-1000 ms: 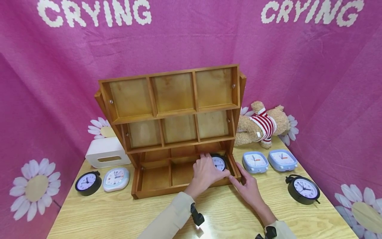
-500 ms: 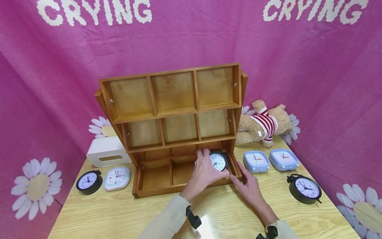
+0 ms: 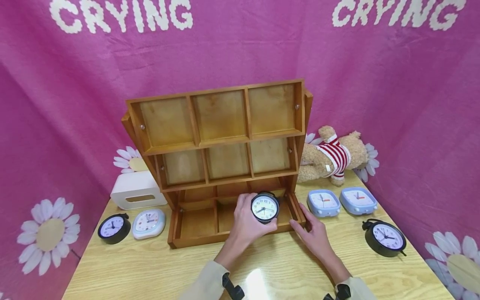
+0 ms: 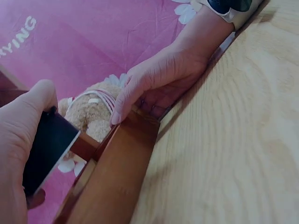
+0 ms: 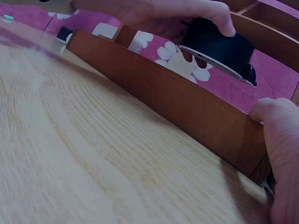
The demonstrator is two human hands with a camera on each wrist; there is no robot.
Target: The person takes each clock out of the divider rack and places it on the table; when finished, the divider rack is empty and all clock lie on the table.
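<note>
My left hand (image 3: 244, 223) holds a round black alarm clock (image 3: 264, 207) by its rim, thumb below and fingers at the upper left. Its white dial faces up toward me, over the bottom row of a tiered wooden shelf (image 3: 202, 240). In the right wrist view the clock's black casing (image 5: 217, 49) hangs above the front board, tilted. My right hand (image 3: 314, 234) grips the shelf's front right corner. The left wrist view has that hand's thumb (image 4: 122, 105) on top of the corner and its fingers round the side, partly hidden.
Two blue clocks (image 3: 323, 203) and a black twin-bell one (image 3: 385, 237) lie on the table at right. At left lie another black clock (image 3: 114, 228), a white one (image 3: 149, 223) and a white box (image 3: 136, 191). A teddy bear (image 3: 331, 156) lies behind, before a pink curtain (image 3: 240, 46).
My left hand has lifted the black clock out of the bottom right compartment and brought it left toward me, its dial turning into full view. My right hand stays on the corner.
</note>
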